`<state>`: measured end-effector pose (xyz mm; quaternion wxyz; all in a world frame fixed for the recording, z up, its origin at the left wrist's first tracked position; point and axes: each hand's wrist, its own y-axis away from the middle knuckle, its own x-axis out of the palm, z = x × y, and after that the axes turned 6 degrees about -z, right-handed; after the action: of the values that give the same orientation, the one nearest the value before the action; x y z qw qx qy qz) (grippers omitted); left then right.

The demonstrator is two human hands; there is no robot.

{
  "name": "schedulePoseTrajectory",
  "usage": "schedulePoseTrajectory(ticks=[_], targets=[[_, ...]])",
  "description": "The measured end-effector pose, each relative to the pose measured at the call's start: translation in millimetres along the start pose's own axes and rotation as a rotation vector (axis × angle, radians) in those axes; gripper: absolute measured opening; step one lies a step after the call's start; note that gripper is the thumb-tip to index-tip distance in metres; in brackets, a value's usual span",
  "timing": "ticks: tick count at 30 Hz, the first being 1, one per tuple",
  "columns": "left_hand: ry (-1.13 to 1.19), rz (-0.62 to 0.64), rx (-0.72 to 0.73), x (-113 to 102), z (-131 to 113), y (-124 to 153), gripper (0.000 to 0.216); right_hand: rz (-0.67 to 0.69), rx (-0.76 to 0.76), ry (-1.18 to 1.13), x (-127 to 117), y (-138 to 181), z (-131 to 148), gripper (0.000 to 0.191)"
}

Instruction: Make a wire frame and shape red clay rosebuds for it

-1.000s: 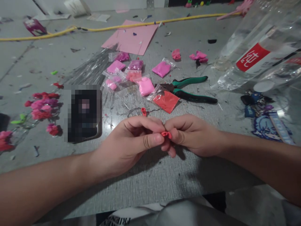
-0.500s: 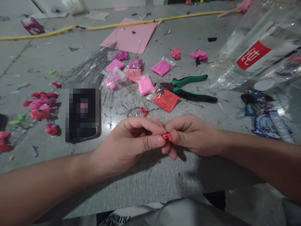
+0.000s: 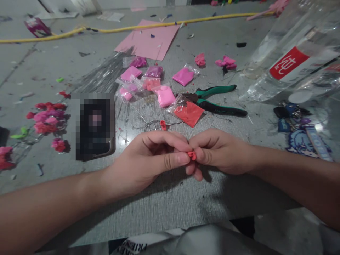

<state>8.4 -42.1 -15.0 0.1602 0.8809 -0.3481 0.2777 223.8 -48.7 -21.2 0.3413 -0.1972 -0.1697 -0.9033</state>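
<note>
A small red clay flower (image 3: 192, 155) with folded petals sits pinched between the fingertips of both hands. My left hand (image 3: 159, 152) grips it from the left with thumb and forefinger. From the right, the thumb and curled fingers of my right hand (image 3: 217, 150) press on it. Just beyond the hands lies a twisted wire loop (image 3: 152, 124) with a small red clay bud (image 3: 163, 125) on it. A bag of red clay (image 3: 189, 112) lies close behind, against green-handled pliers (image 3: 215, 101).
Several bags of pink and purple clay (image 3: 166, 95) lie behind, beside a bundle of thin wires (image 3: 98, 76). A phone (image 3: 94, 127) and clay flowers (image 3: 49, 117) are at left. Plastic bottles (image 3: 289, 63) and keychains (image 3: 292, 117) occupy the right. A yellow cable (image 3: 132, 27) crosses the back.
The view has shifted slightly. Both hands stay together on the red clay flower, with only a tiny change in the fingers' position.
</note>
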Motion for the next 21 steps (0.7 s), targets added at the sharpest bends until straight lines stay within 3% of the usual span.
schedulePoseTrajectory(ticks=[13, 21], targets=[[-0.087, -0.058, 0.068, -4.5, 2.5, -2.4, 0.023, 0.0, 0.025, -0.02, -1.8, -1.6, 3.0, 0.031], [-0.126, -0.029, 0.063, -4.1, -2.6, -2.5, 0.016, -0.031, -0.023, 0.017, -2.8, -1.3, 0.9, 0.037]])
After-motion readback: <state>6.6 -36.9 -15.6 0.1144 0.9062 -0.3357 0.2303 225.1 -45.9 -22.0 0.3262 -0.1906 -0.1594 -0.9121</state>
